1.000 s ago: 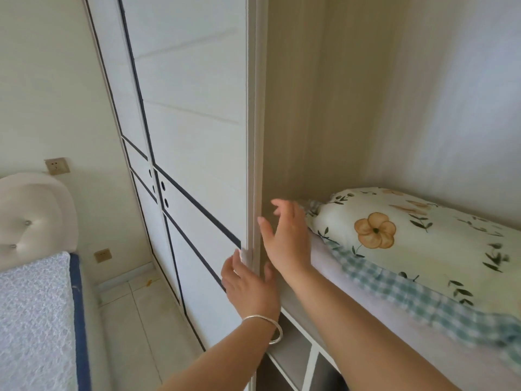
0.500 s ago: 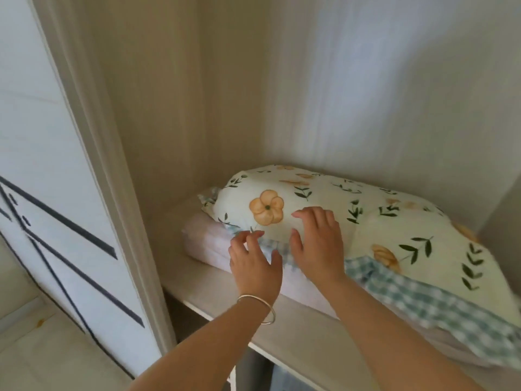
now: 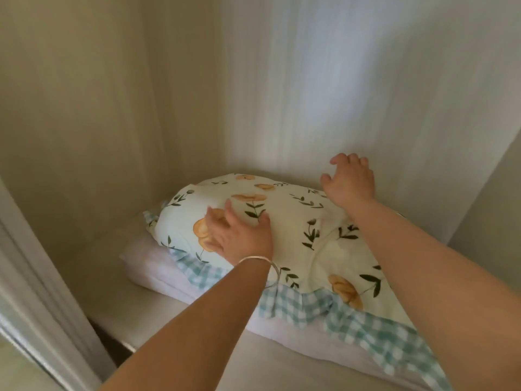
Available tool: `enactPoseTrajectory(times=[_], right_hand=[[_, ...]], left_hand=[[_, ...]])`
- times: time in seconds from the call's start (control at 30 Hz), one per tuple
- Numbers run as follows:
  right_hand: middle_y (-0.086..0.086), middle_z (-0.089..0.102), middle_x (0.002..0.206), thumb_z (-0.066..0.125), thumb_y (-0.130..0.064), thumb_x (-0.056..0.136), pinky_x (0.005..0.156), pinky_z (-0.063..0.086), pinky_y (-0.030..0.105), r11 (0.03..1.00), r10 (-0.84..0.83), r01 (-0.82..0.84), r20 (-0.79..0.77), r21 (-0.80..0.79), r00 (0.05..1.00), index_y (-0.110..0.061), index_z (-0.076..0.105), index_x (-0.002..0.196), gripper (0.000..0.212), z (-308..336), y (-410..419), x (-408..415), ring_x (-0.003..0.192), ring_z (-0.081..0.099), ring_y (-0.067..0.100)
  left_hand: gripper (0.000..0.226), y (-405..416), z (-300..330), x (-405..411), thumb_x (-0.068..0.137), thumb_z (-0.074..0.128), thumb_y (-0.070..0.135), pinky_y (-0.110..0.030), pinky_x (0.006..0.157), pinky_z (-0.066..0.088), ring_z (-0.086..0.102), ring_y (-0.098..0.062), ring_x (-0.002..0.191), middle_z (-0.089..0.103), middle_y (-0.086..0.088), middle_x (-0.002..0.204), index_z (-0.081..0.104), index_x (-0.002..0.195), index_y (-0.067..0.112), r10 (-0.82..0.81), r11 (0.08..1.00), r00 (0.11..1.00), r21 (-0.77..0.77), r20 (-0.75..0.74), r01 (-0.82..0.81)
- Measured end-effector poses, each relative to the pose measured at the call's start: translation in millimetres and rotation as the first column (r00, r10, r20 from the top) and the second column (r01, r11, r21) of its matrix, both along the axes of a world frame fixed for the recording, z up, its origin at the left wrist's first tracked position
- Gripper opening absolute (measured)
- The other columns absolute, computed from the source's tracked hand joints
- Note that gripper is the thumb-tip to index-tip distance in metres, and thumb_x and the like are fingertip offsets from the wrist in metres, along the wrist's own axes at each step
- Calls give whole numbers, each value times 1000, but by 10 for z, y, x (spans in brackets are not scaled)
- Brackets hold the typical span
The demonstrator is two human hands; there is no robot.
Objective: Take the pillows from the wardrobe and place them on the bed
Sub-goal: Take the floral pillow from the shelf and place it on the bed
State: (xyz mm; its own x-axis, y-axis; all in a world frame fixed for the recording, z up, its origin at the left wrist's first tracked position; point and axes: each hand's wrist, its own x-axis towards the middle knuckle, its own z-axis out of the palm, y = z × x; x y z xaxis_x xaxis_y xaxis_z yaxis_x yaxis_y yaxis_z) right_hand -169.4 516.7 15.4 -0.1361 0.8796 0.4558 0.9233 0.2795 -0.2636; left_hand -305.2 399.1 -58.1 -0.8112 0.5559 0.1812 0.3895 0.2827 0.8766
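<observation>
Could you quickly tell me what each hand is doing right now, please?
Left hand: open, fingers spread flat on the floral cream pillow.
Right hand: open, reaching over the pillow's far edge, holding nothing.

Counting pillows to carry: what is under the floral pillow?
Under the floral pillow lies a pale pink pillow, resting on the wardrobe shelf. Most of it is covered; anything beneath it is hidden.

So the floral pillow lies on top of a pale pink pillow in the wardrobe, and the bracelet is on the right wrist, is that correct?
Not quite. In the head view the bracelet is on the left wrist, behind the left hand. The rest holds: the floral pillow lies on top of a pale pink pillow in the wardrobe.
</observation>
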Motion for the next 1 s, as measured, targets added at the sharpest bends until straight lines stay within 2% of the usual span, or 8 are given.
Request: enactPoseTrajectory(times=[0.1,0.2,0.3,0.4,0.53,0.7,0.83,1.0], right_hand=[[12,47,134,46,-34,89,98,33,39,996,41,-37,45,-87,998,-14,44,133,48,-16,363,-46,127,34,31],[12,47,136,45,-38,90,99,35,39,969,57,-44,48,-244,997,-15,45,133,49,-40,711,-92,129,35,31],[14,50,137,43,-41,92,98,39,38,894,99,-76,28,-441,995,-9,48,131,51,-81,967,-145,125,44,34],[15,46,141,43,-44,94,101,36,37,811,194,-158,4,-563,981,-5,46,134,56,-173,1072,-207,128,44,33],[13,50,139,42,-62,86,104,35,39,694,184,-199,-96,-692,978,-11,51,132,69,-471,1132,-215,124,49,32],[9,58,129,44,-88,58,103,39,44,629,142,-172,-106,-758,984,-17,58,125,98,-624,1252,-206,111,57,30],[8,60,125,52,-89,49,100,41,42,599,137,-168,-107,-783,985,-16,58,124,104,-639,1278,-187,103,59,28],[11,65,107,62,-72,65,81,46,35,672,100,-236,-230,-701,968,-5,60,115,83,-536,1094,-192,88,61,27]], left_hand=[[100,10,-92,126,68,69,57,-47,117,4,21,-25,143,7,-5,157,15,148,26,144,989,930,-23,338,-144],[116,47,-122,237,58,75,62,-47,114,15,24,-33,140,14,-10,155,9,148,29,244,960,654,-82,716,-268],[126,199,-49,192,55,82,54,-48,115,17,25,-36,138,18,-13,154,4,149,26,226,941,487,-61,843,-332],[134,334,-15,86,50,88,46,-50,115,18,24,-38,139,17,-13,155,-1,149,26,191,920,397,-23,898,-391],[130,354,-72,109,54,84,48,-50,115,20,25,-40,138,20,-17,153,-1,150,25,259,932,461,-95,849,-349],[115,372,-160,149,63,76,52,-48,110,30,35,-37,133,31,-20,148,5,149,24,338,932,589,-176,734,-316],[111,354,-230,149,65,75,47,-46,106,35,40,-36,130,35,-19,146,8,149,22,319,937,639,-135,699,-321],[109,266,-280,93,65,77,42,-48,107,34,41,-37,129,35,-19,145,11,149,20,240,952,650,-45,721,-301]])
